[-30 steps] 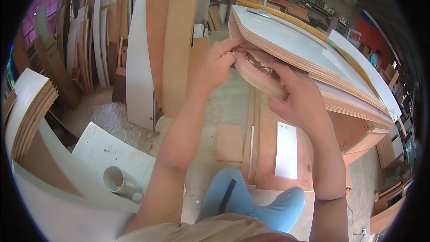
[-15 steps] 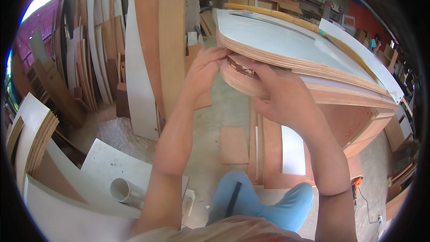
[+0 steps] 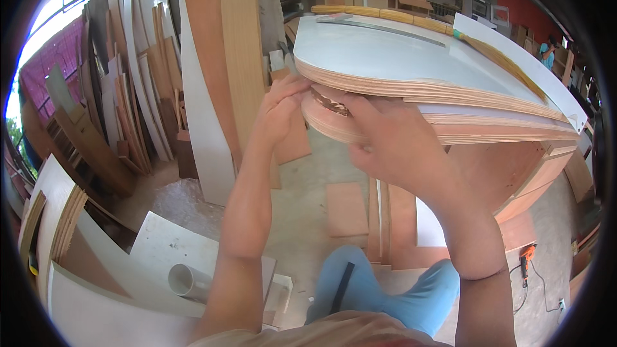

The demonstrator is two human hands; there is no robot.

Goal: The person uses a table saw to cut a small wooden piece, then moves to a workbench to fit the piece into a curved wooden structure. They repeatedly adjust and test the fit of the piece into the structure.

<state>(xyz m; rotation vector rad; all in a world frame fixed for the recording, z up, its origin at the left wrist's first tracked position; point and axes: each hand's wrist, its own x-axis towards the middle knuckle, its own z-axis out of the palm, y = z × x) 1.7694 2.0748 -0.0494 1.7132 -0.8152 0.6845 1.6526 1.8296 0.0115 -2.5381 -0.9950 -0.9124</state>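
Two thick plywood panels with pale tops and layered edges lie one over the other, rounded corners toward me: the upper panel point(image 3: 373, 51) and the lower panel point(image 3: 328, 125). A short, curved, brown-and-white mottled strip point(image 3: 329, 101) shows in the gap between them at the corner. My left hand point(image 3: 283, 103) is closed, fingertips pinched at the strip's left end under the upper panel. My right hand point(image 3: 392, 135) is closed at its right end, index finger in the gap and thumb lower, beside the lower panel's edge. The fingertips are partly hidden.
A broom point(image 3: 488, 58) and a metal square point(image 3: 385, 29) lie on the upper panel. Below stands a wooden cabinet point(image 3: 488, 173). Tall boards point(image 3: 209, 77) lean at left. A grey pipe point(image 3: 186, 281) and a corded orange power tool point(image 3: 527, 257) are nearby. Someone stands far right.
The view has shifted slightly, so the panels sit further left and the power tool shows more fully. Both hands keep their places at the rounded corner.
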